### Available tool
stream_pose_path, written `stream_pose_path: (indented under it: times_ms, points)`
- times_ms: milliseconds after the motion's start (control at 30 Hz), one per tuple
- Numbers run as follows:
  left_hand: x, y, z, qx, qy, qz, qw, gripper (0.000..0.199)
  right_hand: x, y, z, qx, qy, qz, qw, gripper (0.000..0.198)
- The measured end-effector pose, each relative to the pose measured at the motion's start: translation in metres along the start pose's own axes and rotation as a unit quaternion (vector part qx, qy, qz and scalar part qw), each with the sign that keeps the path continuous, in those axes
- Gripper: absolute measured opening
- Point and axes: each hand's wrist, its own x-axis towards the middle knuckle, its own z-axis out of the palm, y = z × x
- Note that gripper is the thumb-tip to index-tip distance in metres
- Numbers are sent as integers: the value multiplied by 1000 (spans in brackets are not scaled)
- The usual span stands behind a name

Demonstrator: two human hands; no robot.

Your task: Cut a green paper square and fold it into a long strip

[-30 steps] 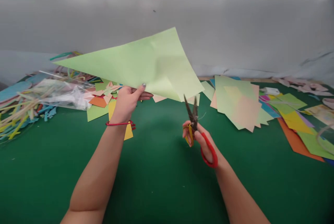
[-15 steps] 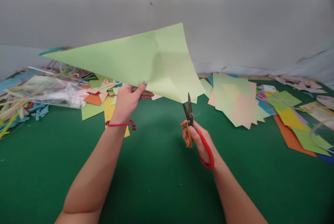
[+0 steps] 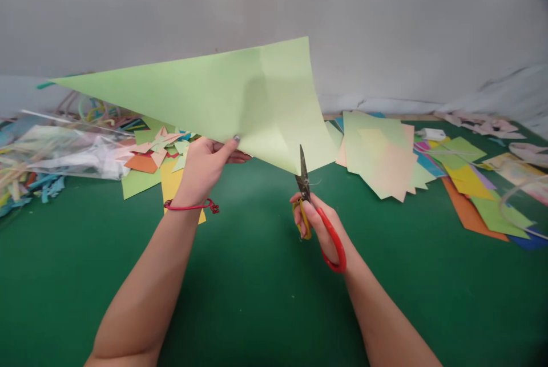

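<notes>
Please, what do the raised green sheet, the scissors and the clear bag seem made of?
Green sheet: probably matte paper or thin card, since it curves softly without shine.
Scissors: grey blades look like metal; smooth red and yellow handles could be plastic or plastic-coated.
Clear bag: likely thin, glossy plastic, see-through with bright reflections.

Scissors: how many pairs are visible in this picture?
1 pair: the red-and-yellow-handled scissors in the right hand, at the lower edge of the light green paper sheet. Others could be hidden under the loose papers.
</notes>
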Motion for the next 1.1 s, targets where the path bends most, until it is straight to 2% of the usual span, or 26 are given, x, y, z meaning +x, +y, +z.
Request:
stream_pose_path:
  times_ms: [233,467,900,1100]
  points:
    - [-2,4,2,-2,-9,-9,1000,31,1,-1,2,0,1,4,1000,43]
    - [-4,5,3,-2,16,-15,1000,31,1,-3,2,3,3,7,1000,43]
    - [-2,1,1,1,-1,14,1000,36,-1,-4,1,-5,0,3,1000,41]
    - [-2,3,1,-13,1,-5,1000,32,-1,-3,1,-7,-2,5,1000,41]
